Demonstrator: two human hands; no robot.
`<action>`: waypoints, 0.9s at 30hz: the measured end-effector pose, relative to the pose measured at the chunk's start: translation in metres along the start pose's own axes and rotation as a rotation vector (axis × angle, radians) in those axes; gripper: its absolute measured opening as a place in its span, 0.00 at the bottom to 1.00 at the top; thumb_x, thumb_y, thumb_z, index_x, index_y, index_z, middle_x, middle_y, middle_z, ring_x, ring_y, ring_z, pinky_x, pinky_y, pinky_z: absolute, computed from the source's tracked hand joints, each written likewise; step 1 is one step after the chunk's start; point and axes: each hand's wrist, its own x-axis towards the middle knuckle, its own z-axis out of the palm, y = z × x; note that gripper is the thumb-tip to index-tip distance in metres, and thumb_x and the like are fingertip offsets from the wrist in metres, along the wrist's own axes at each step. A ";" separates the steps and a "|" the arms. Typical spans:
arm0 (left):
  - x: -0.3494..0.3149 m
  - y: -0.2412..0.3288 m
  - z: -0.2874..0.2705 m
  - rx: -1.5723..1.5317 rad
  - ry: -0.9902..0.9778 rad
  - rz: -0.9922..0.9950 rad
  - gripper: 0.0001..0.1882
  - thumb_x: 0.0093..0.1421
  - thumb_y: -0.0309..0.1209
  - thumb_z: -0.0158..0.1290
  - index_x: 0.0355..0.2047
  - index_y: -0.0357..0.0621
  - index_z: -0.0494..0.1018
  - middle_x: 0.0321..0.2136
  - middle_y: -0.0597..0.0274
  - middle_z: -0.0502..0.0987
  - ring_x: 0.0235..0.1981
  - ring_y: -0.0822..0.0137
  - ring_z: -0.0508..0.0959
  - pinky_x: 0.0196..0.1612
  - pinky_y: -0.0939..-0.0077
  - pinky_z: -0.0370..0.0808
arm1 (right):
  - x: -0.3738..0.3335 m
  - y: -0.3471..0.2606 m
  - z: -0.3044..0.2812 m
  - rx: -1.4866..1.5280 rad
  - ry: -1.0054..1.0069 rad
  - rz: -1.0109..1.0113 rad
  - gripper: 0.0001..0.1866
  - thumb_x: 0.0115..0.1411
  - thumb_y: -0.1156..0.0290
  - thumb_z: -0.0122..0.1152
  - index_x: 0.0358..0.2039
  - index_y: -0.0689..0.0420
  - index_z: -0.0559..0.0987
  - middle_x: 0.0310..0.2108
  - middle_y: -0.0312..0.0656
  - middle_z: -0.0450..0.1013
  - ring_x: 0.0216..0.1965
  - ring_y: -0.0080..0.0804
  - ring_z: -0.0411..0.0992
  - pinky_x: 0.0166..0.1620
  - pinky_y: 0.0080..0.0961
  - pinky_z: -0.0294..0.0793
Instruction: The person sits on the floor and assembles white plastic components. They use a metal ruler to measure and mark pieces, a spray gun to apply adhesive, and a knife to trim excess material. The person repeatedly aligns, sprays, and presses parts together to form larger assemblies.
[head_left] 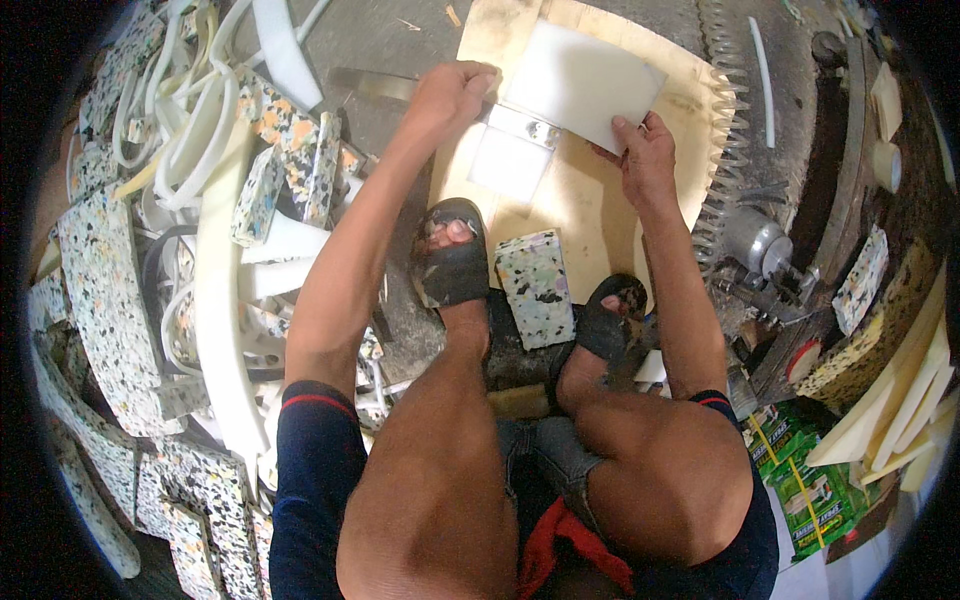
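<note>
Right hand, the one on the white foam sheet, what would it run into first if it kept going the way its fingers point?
The right hand points up-left, so it would slide further over the white foam sheet it already touches; depth past that is unclear.

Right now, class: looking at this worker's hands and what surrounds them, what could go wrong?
1. The right hand presses the white foam sheet near the left hand gripping a long blade; a slip might cut fingers.
2. The toothed saw blade lies beside the right forearm.
3. Sandalled feet rest on the board.
</note>
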 end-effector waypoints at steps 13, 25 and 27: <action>0.018 -0.009 0.001 0.038 -0.139 0.022 0.17 0.67 0.34 0.50 0.48 0.36 0.81 0.36 0.52 0.85 0.37 0.65 0.82 0.45 0.66 0.77 | 0.003 0.003 0.006 -0.025 -0.010 0.001 0.19 0.67 0.72 0.59 0.56 0.61 0.69 0.48 0.46 0.77 0.46 0.36 0.79 0.45 0.38 0.86; 0.014 -0.005 0.004 -0.031 -0.167 -0.066 0.16 0.68 0.32 0.50 0.48 0.33 0.80 0.36 0.56 0.84 0.35 0.68 0.81 0.44 0.69 0.78 | 0.008 0.010 0.004 -0.045 -0.001 -0.015 0.18 0.66 0.73 0.59 0.55 0.61 0.70 0.47 0.45 0.78 0.45 0.35 0.80 0.44 0.36 0.86; 0.014 -0.007 0.005 -0.046 -0.169 -0.061 0.16 0.68 0.32 0.51 0.48 0.34 0.80 0.35 0.57 0.84 0.34 0.70 0.81 0.43 0.70 0.78 | 0.008 0.011 0.004 -0.070 0.011 -0.017 0.17 0.66 0.72 0.59 0.54 0.61 0.71 0.47 0.45 0.78 0.45 0.35 0.80 0.44 0.36 0.86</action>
